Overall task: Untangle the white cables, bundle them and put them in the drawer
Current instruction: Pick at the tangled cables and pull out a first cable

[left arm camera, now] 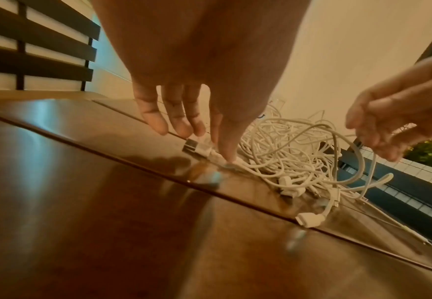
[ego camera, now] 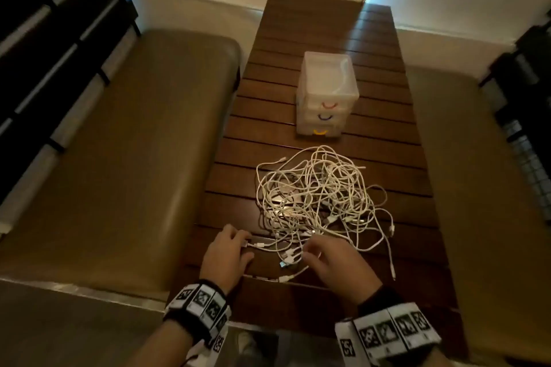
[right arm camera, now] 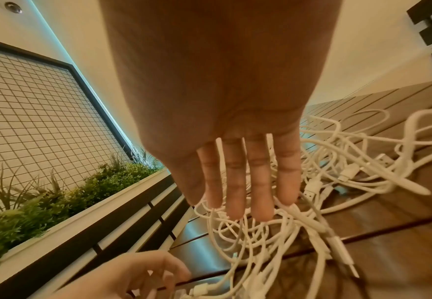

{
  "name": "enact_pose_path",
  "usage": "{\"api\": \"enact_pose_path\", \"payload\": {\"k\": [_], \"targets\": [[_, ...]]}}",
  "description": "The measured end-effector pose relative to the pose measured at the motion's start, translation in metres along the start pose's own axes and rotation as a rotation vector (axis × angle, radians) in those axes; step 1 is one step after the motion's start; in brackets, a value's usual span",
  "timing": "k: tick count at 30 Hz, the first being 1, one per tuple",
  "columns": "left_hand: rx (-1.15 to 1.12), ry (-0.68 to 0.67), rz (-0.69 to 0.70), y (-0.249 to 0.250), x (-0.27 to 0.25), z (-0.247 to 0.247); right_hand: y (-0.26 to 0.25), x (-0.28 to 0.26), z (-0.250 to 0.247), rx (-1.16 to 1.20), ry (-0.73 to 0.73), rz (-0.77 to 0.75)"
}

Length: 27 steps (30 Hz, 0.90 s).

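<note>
A tangle of white cables [ego camera: 320,202] lies on the slatted wooden table [ego camera: 325,24], close to me. Beyond it stands a translucent drawer unit [ego camera: 326,92] with red, blue and yellow handles, its drawers pushed in. My left hand [ego camera: 238,243] pinches a cable just behind its metal USB plug [left arm camera: 193,148] at the tangle's near left edge, thumb against fingers [left arm camera: 184,125]. My right hand [ego camera: 310,250] hovers over the near part of the pile, and its straight fingers [right arm camera: 235,192] reach down among the loops without gripping any. Several loose plugs [left arm camera: 308,219] lie near the front edge.
Padded benches flank the table on the left [ego camera: 119,158] and right [ego camera: 477,188]. Dark slatted backrests [ego camera: 44,53] rise behind them. A planter with greenery [right arm camera: 56,198] and a wire grid panel [right arm camera: 30,111] stand off to the right side.
</note>
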<state>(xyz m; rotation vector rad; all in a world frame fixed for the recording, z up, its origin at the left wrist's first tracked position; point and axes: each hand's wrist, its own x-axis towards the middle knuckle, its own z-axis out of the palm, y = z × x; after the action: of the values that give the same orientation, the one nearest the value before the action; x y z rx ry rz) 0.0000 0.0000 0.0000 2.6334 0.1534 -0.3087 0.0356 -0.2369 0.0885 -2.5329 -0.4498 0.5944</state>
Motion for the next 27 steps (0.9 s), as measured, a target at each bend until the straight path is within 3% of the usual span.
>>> {"api": "enact_pose_path", "payload": {"k": [9, 12, 16, 20, 24, 27], "targets": [[0.114, -0.075, 0.024, 0.017, 0.020, -0.021, 0.000, 0.043, -0.021, -0.029, -0.029, 0.037], [-0.137, -0.072, -0.031, 0.034, 0.026, -0.049, 0.000, 0.050, -0.027, 0.053, -0.002, 0.009], [-0.595, 0.012, 0.000, 0.072, 0.029, -0.089, -0.009, 0.058, -0.039, 0.266, 0.064, -0.102], [-1.081, 0.010, 0.049, 0.117, 0.046, -0.119, -0.021, 0.068, -0.056, 0.470, -0.017, -0.210], [-1.617, -0.025, -0.114, 0.138, 0.072, -0.129, -0.017, 0.077, -0.062, 0.613, 0.032, -0.219], [-1.541, -0.136, -0.151, 0.143, 0.079, -0.120, -0.010, 0.076, -0.058, 0.565, 0.112, -0.252]]}}
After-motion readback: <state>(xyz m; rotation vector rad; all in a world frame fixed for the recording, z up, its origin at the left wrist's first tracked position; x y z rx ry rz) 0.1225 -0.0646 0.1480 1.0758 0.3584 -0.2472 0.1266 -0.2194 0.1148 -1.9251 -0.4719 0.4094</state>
